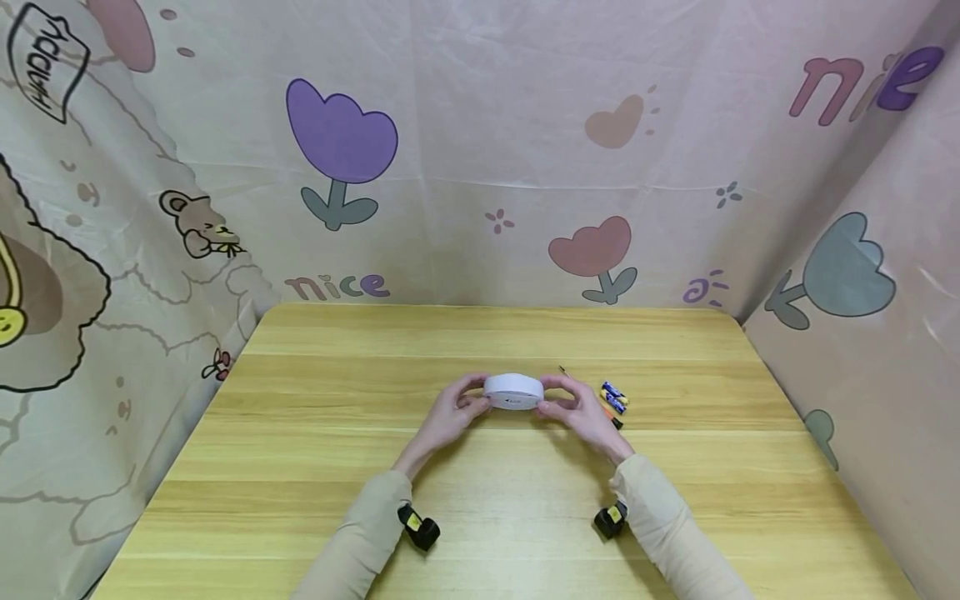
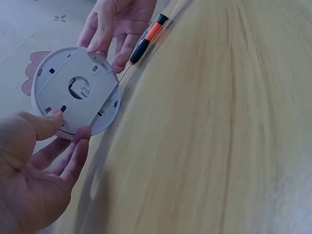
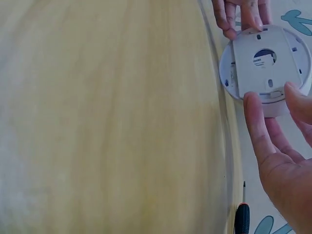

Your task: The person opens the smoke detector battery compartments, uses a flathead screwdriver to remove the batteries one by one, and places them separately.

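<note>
A round white smoke detector is held up over the table between both hands. Its back faces the wrists, and in the left wrist view a flat mounting plate with slots and a round central hole shows there. My left hand pinches the left edge, thumb on the plate and fingers behind. The opposite edge is pinched by my right hand between thumb and fingers. Beyond the right hand lies a screwdriver with an orange and black handle, partly hidden by that hand in the head view.
Several blue and yellow batteries lie just right of the right hand. Both sleeves carry a black wrist camera. The wooden table ends at a printed cloth backdrop at the back and sides.
</note>
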A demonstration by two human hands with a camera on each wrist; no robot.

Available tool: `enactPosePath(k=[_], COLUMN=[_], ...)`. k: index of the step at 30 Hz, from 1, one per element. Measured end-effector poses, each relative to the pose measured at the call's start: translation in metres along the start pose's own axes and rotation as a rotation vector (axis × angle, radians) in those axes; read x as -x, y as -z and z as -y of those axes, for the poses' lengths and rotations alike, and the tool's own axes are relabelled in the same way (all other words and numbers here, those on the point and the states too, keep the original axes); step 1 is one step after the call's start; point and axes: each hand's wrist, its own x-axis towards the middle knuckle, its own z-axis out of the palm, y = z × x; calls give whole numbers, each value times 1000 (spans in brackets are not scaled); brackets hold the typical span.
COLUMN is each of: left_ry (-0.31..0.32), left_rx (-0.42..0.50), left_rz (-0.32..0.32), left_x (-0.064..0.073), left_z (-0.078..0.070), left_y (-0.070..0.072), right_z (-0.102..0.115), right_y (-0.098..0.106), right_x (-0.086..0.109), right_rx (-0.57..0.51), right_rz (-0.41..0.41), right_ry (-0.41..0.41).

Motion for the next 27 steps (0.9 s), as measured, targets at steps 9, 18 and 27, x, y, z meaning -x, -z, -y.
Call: enactPosePath(k=[9, 18, 27], left_ry=[4, 10, -17], left_rx=[6, -65, -191], left_rz=[55, 71, 141], left_x=[4, 5, 10], left_z=[2, 8, 2], left_y=[12, 11, 14], right_z=[-3, -6, -10], right_y=[0, -2, -1], right_x=[2, 2, 2], right_rx=[25, 46, 66], right_rz=[0, -35, 23], right_ry=[-24, -62, -60])
